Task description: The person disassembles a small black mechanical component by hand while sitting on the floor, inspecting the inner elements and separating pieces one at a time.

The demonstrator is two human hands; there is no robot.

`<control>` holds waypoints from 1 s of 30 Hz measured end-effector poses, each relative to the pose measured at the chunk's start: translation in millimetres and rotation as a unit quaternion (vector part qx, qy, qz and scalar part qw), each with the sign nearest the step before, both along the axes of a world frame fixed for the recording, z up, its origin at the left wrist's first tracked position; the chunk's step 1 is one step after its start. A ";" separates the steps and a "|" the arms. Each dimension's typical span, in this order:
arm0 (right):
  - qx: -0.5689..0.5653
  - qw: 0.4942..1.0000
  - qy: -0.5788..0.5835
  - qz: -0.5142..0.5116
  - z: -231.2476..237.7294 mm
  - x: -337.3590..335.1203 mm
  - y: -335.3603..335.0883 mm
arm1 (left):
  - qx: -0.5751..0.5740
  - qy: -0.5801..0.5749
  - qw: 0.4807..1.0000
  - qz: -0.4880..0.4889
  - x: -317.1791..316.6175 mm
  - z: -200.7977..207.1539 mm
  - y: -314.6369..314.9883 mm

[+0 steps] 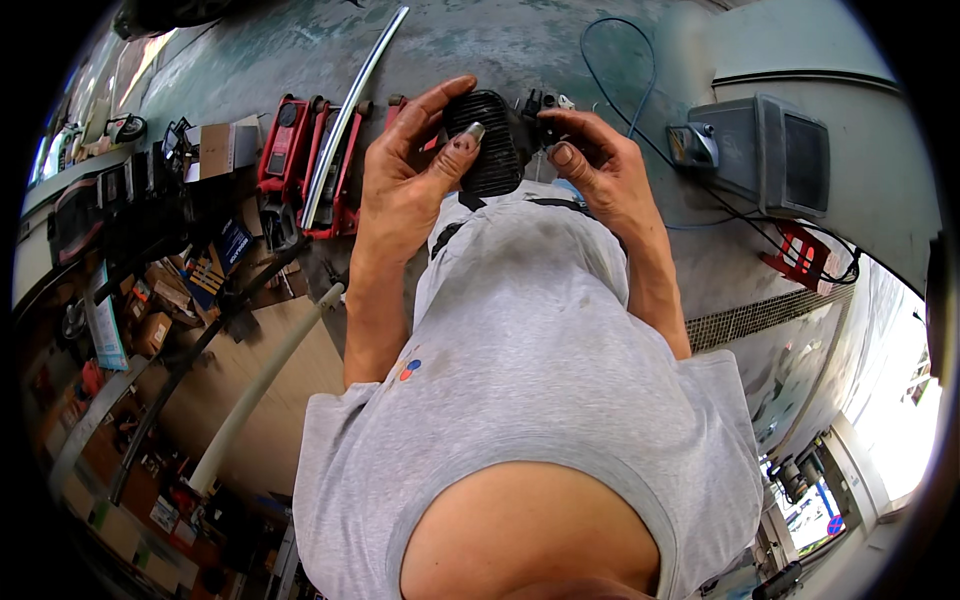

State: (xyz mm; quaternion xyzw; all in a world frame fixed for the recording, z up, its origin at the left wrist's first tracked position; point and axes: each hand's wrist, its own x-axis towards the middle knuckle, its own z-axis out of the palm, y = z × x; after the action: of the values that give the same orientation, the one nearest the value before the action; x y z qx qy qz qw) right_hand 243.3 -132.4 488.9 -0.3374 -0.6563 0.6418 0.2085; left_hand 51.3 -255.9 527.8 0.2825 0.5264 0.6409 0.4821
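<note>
My left hand (425, 150) grips a black ribbed oblong part (487, 165), held up in front of my lap. Its thumb presses on the ribbed face, and the other fingers wrap round the left edge and back. My right hand (600, 160) is curled just to the right of it, thumb and fingers close together around a small dark piece (545, 133). Whether that piece belongs to the ribbed part cannot be made out. Dark smudges cover the fingers of both hands.
Red floor jacks (287, 145) stand to the left, with a long shiny metal strip (350, 115) across them. A grey box-shaped machine (745, 150) is at the right, near a looped cable (652, 70). Cluttered tools and cartons (215, 150) fill the left side.
</note>
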 end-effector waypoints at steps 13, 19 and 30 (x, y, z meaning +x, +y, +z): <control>0.043 0.998 0.010 -0.043 -4.6 -19.2 -13.7 | 0.017 -0.030 0.999 -0.030 -6.5 2.0 -7.9; 0.066 0.995 -0.049 -0.052 -5.3 -29.6 -13.6 | 0.013 -0.021 0.999 -0.021 -3.1 -2.9 -10.2; 0.027 0.998 -0.036 -0.045 -6.1 -33.5 -11.5 | -0.001 -0.019 0.999 -0.037 -7.6 -6.0 -6.1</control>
State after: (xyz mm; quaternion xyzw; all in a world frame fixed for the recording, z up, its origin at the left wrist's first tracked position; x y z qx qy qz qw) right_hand 209.9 -143.9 482.7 -0.3839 -0.6645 0.6012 0.2228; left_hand 43.7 -262.0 521.8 0.2886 0.5073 0.6273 0.5156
